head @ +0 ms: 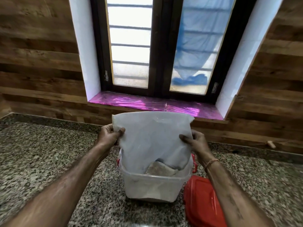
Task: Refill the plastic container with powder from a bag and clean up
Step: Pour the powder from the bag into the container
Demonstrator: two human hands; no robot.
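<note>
Evidently you were mid-pour: your left hand [109,135] and right hand [195,142] each pinched a side edge of the white bag [154,136], held upended with its mouth down inside the plastic container [152,187]. Some pale powder [161,169] showed at the mouth (how much remained in the bag I could not tell). By my judgement, closing up and cleaning were left, since the red lid [203,199] lay off, just beside the container on your right. Everything sat on a speckled granite tabletop [49,154], below a dark-framed window [158,46] with a pink foil-covered sill [147,104] and wood-panelled walls [32,54].
</note>
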